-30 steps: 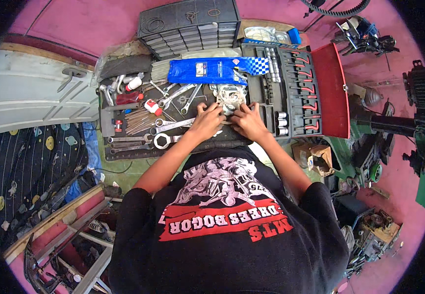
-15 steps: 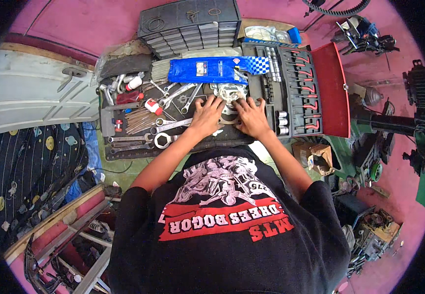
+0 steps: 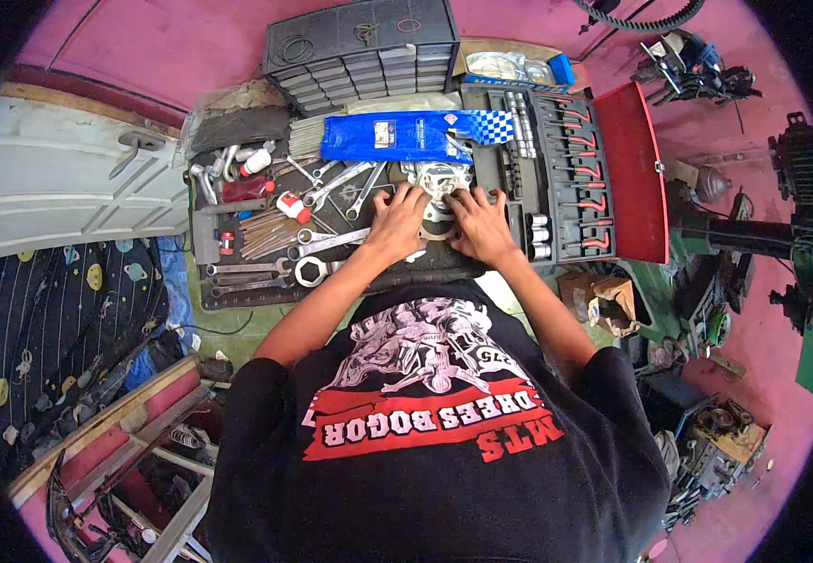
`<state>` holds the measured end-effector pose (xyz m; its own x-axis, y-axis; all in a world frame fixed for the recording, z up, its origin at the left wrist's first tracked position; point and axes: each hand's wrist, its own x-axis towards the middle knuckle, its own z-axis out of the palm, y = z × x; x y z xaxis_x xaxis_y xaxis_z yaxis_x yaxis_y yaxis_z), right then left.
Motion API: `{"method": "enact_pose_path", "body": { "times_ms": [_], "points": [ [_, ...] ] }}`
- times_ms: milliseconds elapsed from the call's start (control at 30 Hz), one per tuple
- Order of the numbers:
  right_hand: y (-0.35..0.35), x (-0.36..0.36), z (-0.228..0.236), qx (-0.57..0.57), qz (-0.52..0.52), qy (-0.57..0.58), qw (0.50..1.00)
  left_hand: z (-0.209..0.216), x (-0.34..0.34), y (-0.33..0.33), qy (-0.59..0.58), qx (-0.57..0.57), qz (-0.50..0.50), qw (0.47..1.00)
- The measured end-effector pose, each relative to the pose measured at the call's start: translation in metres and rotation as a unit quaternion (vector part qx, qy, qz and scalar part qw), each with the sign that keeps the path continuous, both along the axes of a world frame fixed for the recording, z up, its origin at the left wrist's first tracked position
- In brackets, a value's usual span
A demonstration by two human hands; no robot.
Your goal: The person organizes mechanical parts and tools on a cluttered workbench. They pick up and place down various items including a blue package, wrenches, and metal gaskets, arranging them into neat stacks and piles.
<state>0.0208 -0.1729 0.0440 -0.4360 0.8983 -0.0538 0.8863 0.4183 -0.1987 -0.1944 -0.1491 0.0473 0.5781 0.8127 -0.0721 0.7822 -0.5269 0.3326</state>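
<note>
Near the middle of the head view, the left hand (image 3: 397,223) and the right hand (image 3: 481,227) sit side by side with a narrow gap between them. Both have bent fingers reaching onto the white gaskets (image 3: 442,176), which lie at the upper centre of the frame; whether either hand grips them, I cannot tell, as the fingertips are partly hidden. Just above the gaskets lies a blue packet (image 3: 416,137), and beyond it, at the top of the frame, stands a drawer cabinet (image 3: 361,56). Left of centre, wrenches (image 3: 333,241) lie near the left forearm, with a red-capped bottle (image 3: 292,205) and thin rods (image 3: 261,231) farther left. Right of centre, sockets (image 3: 539,235) stand beside red-handled tools (image 3: 594,206), next to a raised red lid (image 3: 635,178).
</note>
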Motion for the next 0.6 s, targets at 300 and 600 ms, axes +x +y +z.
{"method": "enact_pose_path", "body": {
  "times_ms": [300,600],
  "points": [
    [0.011,-0.005,0.024,-0.002,-0.004,0.001,1.000,0.014,-0.009,0.008,0.003,-0.007,0.010,1.000],
    [0.040,-0.011,0.074,0.096,0.011,0.032,0.995,0.048,-0.023,0.035,-0.040,0.089,0.018,0.995]
  ]
}}
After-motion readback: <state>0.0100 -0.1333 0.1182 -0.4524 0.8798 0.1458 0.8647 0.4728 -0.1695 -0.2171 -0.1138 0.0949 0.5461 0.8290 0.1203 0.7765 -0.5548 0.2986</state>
